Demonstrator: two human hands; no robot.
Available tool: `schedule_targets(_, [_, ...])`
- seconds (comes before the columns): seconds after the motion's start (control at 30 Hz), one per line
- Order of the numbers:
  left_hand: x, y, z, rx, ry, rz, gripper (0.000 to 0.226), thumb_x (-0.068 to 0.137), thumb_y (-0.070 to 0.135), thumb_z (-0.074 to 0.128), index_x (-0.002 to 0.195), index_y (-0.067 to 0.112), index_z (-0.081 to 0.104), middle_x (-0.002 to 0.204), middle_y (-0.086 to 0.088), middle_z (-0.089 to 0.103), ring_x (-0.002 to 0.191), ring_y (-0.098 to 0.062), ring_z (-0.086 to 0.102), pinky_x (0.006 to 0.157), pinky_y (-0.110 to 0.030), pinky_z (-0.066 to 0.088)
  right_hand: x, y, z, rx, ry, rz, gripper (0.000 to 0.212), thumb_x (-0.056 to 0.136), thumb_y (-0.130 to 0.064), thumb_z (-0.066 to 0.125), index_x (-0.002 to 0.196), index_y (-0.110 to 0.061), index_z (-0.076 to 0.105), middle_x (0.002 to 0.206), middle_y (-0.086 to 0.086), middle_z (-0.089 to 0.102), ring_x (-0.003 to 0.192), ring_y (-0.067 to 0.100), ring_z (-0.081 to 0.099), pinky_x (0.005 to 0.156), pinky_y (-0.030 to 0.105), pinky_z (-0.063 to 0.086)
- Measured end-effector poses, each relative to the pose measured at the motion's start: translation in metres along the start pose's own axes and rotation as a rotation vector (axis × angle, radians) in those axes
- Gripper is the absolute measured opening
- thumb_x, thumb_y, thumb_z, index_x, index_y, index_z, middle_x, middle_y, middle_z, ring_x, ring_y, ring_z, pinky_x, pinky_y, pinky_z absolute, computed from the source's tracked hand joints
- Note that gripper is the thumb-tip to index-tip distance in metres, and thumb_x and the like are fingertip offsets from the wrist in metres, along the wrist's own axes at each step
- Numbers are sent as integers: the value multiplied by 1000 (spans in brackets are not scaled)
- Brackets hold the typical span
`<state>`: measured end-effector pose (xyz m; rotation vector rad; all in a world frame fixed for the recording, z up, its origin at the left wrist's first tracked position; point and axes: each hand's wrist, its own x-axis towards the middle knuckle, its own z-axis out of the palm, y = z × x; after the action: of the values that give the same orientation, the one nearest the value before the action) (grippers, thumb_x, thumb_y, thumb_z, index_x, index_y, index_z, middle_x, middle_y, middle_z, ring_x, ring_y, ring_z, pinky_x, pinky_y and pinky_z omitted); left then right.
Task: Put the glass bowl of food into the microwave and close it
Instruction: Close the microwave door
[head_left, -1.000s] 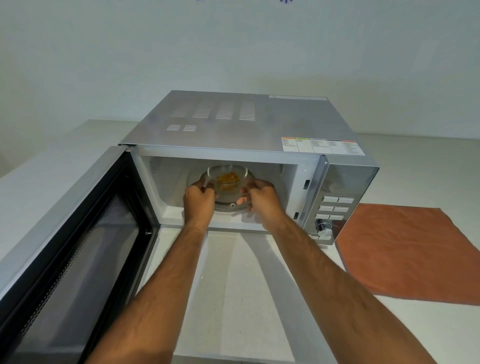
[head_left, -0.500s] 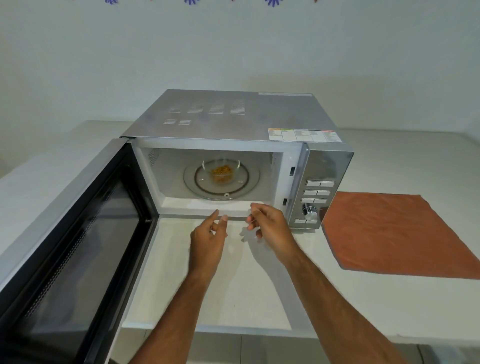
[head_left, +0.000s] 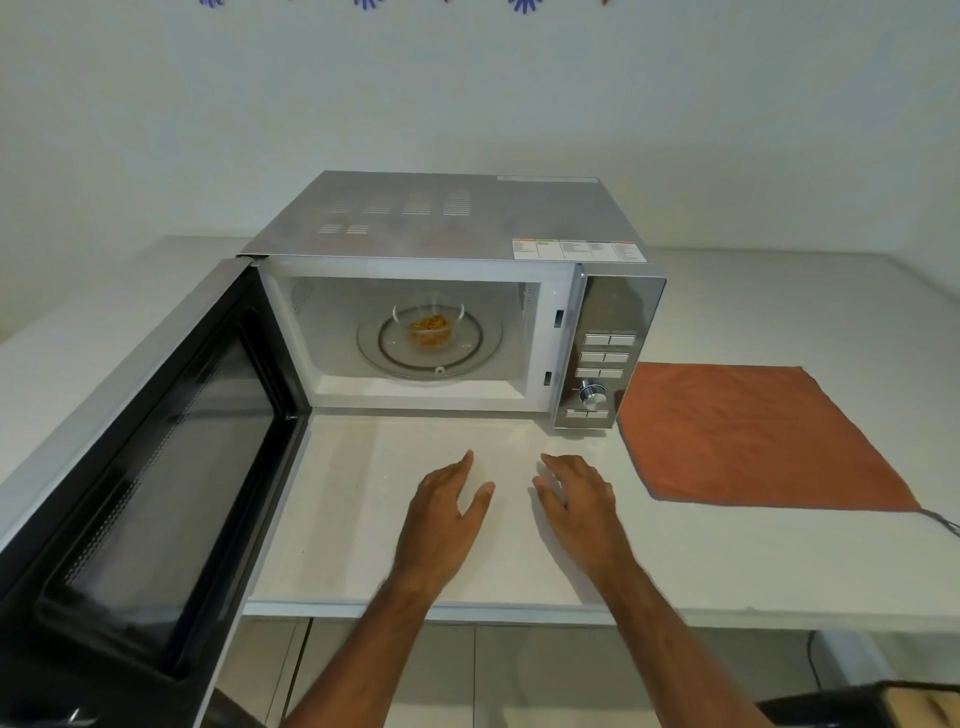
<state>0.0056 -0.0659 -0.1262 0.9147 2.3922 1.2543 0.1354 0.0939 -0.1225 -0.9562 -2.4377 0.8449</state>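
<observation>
Hands withdrawn; clear glass bowl (head_left: 428, 327) holds orange-brown food.

Both forearms reach forward, bare, nearly side by side. Left hand (head_left: 445, 512) is palm-down with fingers loosely together and thumb sticking out toward the other hand. Right hand (head_left: 577, 500) mirrors it, fingers relaxed and slightly spread, neither one gripping anything.

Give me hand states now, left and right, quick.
Left hand: open, empty, over the counter.
Right hand: open, empty, over the counter; glass bowl sits in the microwave.
</observation>
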Motion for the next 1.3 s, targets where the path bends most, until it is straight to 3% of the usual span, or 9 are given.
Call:
schedule_targets(0.07, [-4,0,4,114,-26,18,67,105,61,47,163,30,40,169,8,40,158,-14,33,129,-40,31,-7,7,-4,-72,-33,-4,49,105,-41,52,150,-24,47,157,-2,49,144,22,44,119,39,25])
schedule_targets(0.13, [-7,-1,6,239,-67,51,69,106,63,36,166,29,33,175,9,29,164,-13,17,134,-38,16,-15,13,-5,-139,-128,-12,64,105,-51,45,160,-22,30,170,-2,28,156,20,26,127,40,14])
schedule_targets(0.2, [-9,-2,8,392,-118,95,71,107,62,28,168,27,25,178,8,18,165,-15,5,135,-39,6,-22,20,-4,-245,-201,-32,77,104,-60,37,164,-18,14,174,-1,9,161,18,7,129,39,2])
schedule_targets(0.3, [-14,0,8,596,-171,152,73,108,62,22,170,25,14,180,3,4,166,-20,-4,135,-43,1,-31,25,0,-393,-227,-55,90,100,-70,26,164,-14,-2,174,3,-7,161,20,-7,130,39,-5])
schedule_targets(0.47, [-26,11,2,580,-208,126,75,109,62,23,171,24,5,180,2,-5,165,-21,-12,134,-43,-3,-37,26,5,-488,-184,-103,89,100,-70,16,164,-11,-5,174,6,-8,161,22,-8,129,39,-8])
schedule_targets(0.6, [-32,27,-9,526,-194,142,75,108,64,27,171,28,5,180,9,-2,164,-16,-16,134,-44,11,-37,27,7,-510,-174,-107,89,100,-70,14,164,-11,-2,174,7,-4,161,23,-4,129,40,-7])
schedule_targets(0.93, [-55,117,-84,456,68,309,62,106,57,46,163,33,37,171,7,37,162,-18,23,128,-43,26,-37,24,4,-511,-189,-94,89,99,-69,14,164,-8,6,174,10,5,161,26,4,129,42,0])
schedule_targets(1.13, [-74,172,-159,463,276,454,49,107,45,57,148,19,61,149,1,64,144,-21,48,118,-39,42,-38,24,3,-525,-162,-115,87,101,-66,20,163,-6,11,173,11,13,161,25,9,131,44,7])
schedule_targets(1.3, [-93,197,-218,457,407,428,45,105,52,55,138,24,67,137,3,71,129,-19,60,106,-37,47,-37,25,3,-516,-146,-112,87,101,-66,23,163,-7,13,173,10,16,161,24,12,131,44,9])
